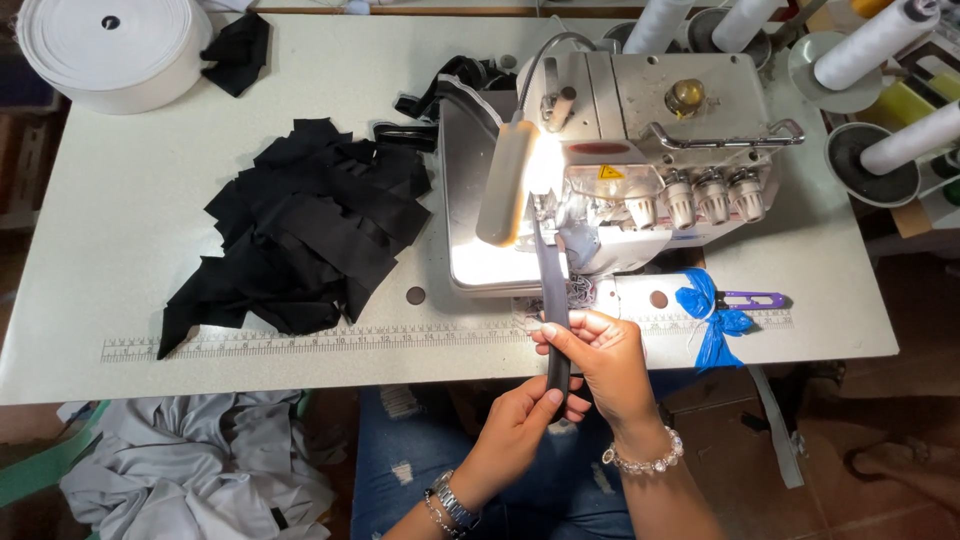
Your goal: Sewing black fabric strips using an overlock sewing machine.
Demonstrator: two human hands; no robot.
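Both hands meet at the near edge of the white table (pixel 120 250), just in front of the sewing machine (pixel 640 150). The right hand (pixel 600 355) pinches a narrow black strip (pixel 551 290) between thumb and fingers, its thumb lying across the strip near the table edge. The left hand (pixel 520 425) grips the lower end of the same strip from below, fingers curled around it. The strip runs straight up from the hands, over the table edge, to the lit area under the machine's head, beside a cream-coloured lamp (pixel 505 185); whether its far end sits under the presser foot is hard to tell in the glare.

To the left of the machine lies a loose pile of black fabric pieces (pixel 300 230), well apart from the hands. A ruler strip (pixel 250 345) is fixed along the near edge of the table. At the far left corner sits a large roll of white tape (pixel 110 45), with a small black scrap (pixel 238 52) just beside it. Right of the hands, a purple-handled thread snip (pixel 752 298) lies on the table, tied with a blue plastic bow (pixel 712 320). 3 thread cones (pixel 905 140) stand at the right. Grey fabric (pixel 200 470) is heaped on the floor at lower left.
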